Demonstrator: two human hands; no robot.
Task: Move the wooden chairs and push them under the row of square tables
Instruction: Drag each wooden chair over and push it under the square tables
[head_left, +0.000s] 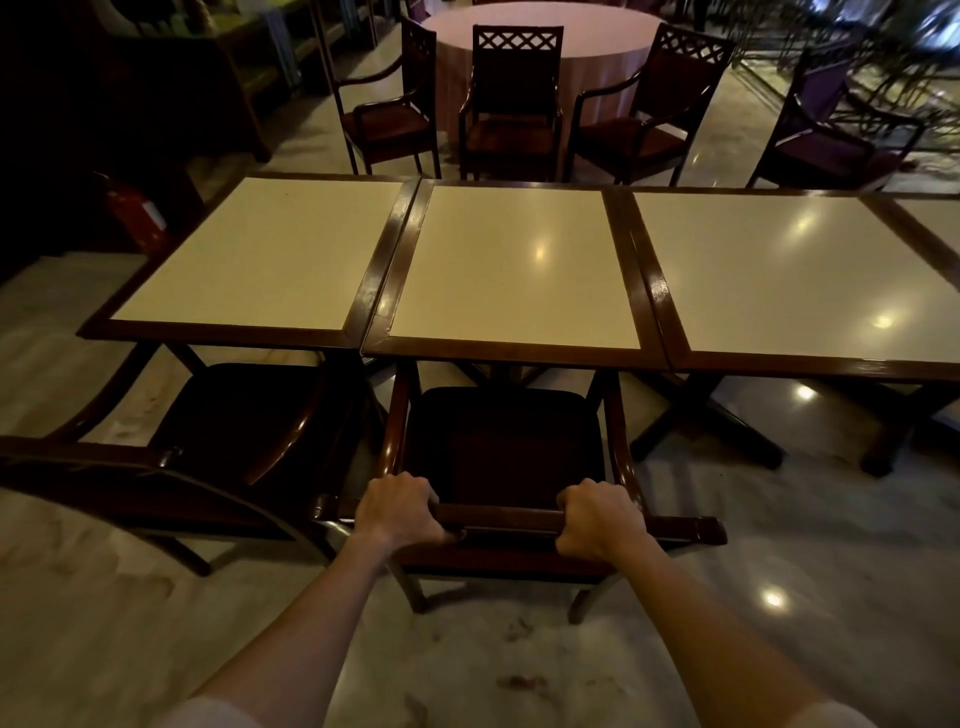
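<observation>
A dark wooden armchair (501, 441) stands in front of me, facing the middle square table (511, 349) of the row. Its seat front and arm tips sit just under that table's near edge. My left hand (400, 512) grips the left part of the chair's top back rail (498, 517). My right hand (597, 519) grips the right part of the same rail. A second wooden armchair (228, 421) stands to the left, its seat front under the left table (228, 332). The right table (810, 366) has no chair on this side.
Across the row, several wooden armchairs (511, 104) surround a round table with a pink cloth (540, 31). A red fire extinguisher (137, 213) leans at the far left. Cross-shaped table bases (711, 421) stand on the glossy marble floor (831, 571), which lies open to my right.
</observation>
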